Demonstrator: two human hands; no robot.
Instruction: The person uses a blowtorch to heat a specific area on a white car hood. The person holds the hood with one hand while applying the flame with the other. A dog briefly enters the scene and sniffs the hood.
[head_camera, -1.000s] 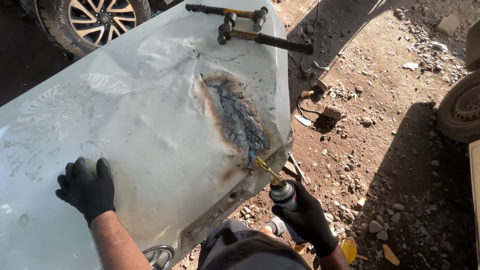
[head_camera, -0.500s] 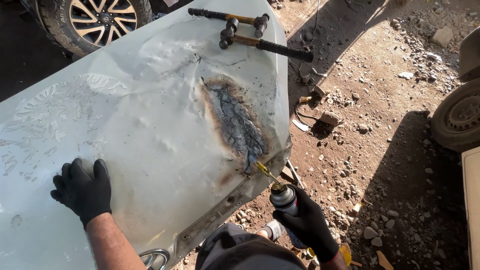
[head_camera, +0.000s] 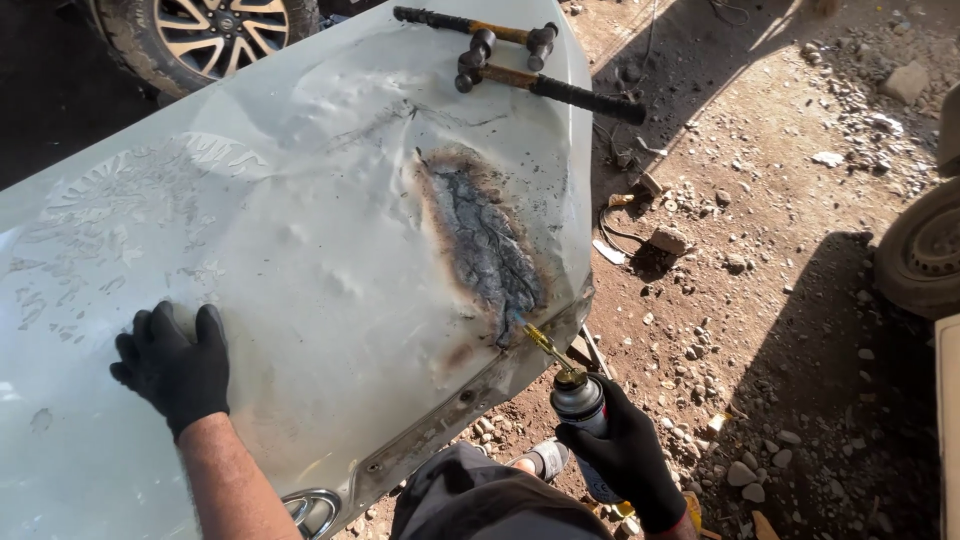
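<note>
A pale, dented car body panel (head_camera: 280, 250) fills the left of the view, with a long burnt, blackened patch (head_camera: 485, 245) near its right edge. My right hand (head_camera: 630, 455), in a black glove, grips a gas torch canister (head_camera: 580, 405) whose brass nozzle points at the lower end of the burnt patch. My gloved left hand (head_camera: 175, 365) lies flat on the panel at the lower left, fingers spread. Two hammers (head_camera: 520, 60) lie crossed on the panel's far end.
Stony dirt ground (head_camera: 760, 300) lies to the right, with loose rocks and a wire. A car wheel (head_camera: 215, 35) stands at the top left, another tyre (head_camera: 925, 260) at the right edge. My knee and sandalled foot (head_camera: 545, 460) show below the panel.
My right hand with the torch has shifted slightly lower along the burnt patch. The view has drifted a little; my left hand stays pressed on the panel.
</note>
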